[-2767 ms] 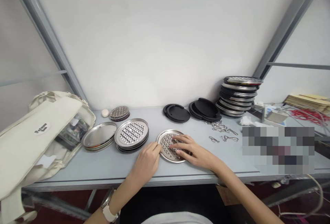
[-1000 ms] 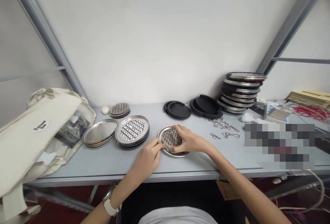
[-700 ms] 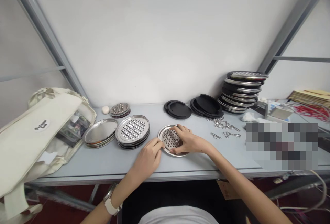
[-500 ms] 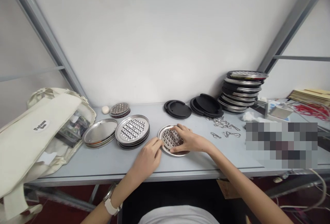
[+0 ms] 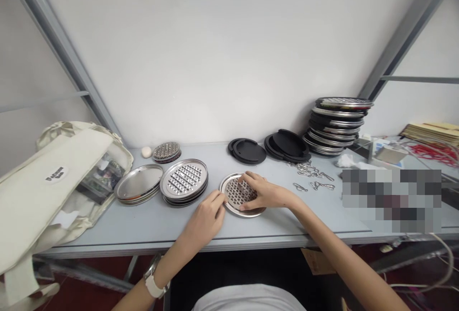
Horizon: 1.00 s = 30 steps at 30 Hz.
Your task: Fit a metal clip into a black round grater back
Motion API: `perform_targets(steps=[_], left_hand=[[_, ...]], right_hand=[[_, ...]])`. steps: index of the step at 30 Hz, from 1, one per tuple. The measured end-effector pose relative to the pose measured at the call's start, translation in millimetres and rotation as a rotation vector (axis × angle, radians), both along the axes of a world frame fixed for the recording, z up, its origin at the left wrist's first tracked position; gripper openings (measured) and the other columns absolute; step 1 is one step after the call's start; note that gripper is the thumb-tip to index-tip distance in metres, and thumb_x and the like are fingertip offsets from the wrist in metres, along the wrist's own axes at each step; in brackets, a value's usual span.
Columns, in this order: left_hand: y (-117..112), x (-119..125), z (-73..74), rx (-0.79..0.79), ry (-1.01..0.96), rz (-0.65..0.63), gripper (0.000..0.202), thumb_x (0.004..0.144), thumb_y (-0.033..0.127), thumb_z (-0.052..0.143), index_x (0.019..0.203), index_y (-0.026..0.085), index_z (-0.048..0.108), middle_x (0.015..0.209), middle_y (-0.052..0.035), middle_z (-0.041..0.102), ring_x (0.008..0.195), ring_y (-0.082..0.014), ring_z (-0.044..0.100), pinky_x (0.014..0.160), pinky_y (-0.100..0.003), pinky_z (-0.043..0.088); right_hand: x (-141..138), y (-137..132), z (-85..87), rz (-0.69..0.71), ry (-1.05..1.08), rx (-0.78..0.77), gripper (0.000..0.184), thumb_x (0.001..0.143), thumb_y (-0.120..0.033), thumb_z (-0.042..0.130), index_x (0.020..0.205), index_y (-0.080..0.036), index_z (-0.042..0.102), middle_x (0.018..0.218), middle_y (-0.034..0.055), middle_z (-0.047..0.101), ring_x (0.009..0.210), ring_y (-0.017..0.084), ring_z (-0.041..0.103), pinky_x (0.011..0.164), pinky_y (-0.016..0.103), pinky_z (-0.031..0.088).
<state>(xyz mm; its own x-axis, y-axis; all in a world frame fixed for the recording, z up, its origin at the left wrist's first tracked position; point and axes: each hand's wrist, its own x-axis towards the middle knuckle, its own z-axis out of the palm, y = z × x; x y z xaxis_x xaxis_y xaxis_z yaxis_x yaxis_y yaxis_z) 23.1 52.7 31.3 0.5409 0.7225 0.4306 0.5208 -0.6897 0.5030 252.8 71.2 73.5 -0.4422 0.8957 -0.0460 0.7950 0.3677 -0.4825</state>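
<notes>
A round grater disc [image 5: 235,195] with rows of raised teeth sits inside a shallow metal dish [image 5: 247,214] near the table's front edge. My right hand [image 5: 264,193] arches over the disc from the right, thumb at the near edge and fingers at the far edge, gripping it. At the dish's left rim my left hand [image 5: 207,218] is closed, fingertips pinching the edge. Left of that hand stands a stack of larger grater plates [image 5: 184,179], with plain metal discs [image 5: 139,183] beside it. A few smaller grater discs [image 5: 166,151] lie behind.
Black round holders [image 5: 250,151] and more black rings [image 5: 289,146] lie at the back. Metal clips [image 5: 311,172] are scattered to their right, before a tall stack of assembled graters [image 5: 337,127]. A cream bag [image 5: 79,167] occupies the left end.
My right hand has shifted slightly over the grater disc, and the disc's tooth pattern appears turned a little. My left hand stays at the dish's rim.
</notes>
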Motion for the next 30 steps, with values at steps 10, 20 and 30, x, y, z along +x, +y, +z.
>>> perform_targets(steps=[10, 20, 30], left_hand=[[2, -1, -3.8, -0.009, -0.02, -0.012, 0.023, 0.089, 0.001, 0.04, 0.093, 0.02, 0.052, 0.092, -0.0004, 0.054, 0.083, -0.0136, 0.054, 0.079, -0.025, 0.041], [2, 0, -2.1, 0.004, -0.015, 0.009, 0.022, 0.088, 0.002, 0.042, 0.093, 0.02, 0.053, 0.094, -0.001, 0.053, 0.087, -0.0146, 0.055, 0.083, -0.026, 0.043], [3, -1, -3.1, -0.025, -0.006, 0.003, 0.022, 0.09, 0.003, 0.041, 0.094, 0.021, 0.053, 0.095, -0.0004, 0.052, 0.087, -0.0143, 0.054, 0.084, -0.027, 0.043]], right_hand=[[2, 2, -0.6, 0.054, 0.041, -0.005, 0.059, 0.067, -0.05, 0.076, 0.109, -0.021, 0.047, 0.118, 0.0093, 0.05, 0.112, 0.028, 0.05, 0.097, 0.041, 0.044], [6, 2, 4.4, 0.083, 0.077, -0.063, 0.057, 0.069, -0.064, 0.069, 0.109, -0.026, 0.056, 0.12, 0.0063, 0.052, 0.11, 0.027, 0.052, 0.094, 0.038, 0.045], [16, 10, 5.0, 0.143, 0.197, -0.144, 0.043, 0.083, -0.061, 0.057, 0.107, -0.026, 0.062, 0.119, 0.0066, 0.061, 0.139, 0.032, 0.033, 0.107, 0.039, 0.034]])
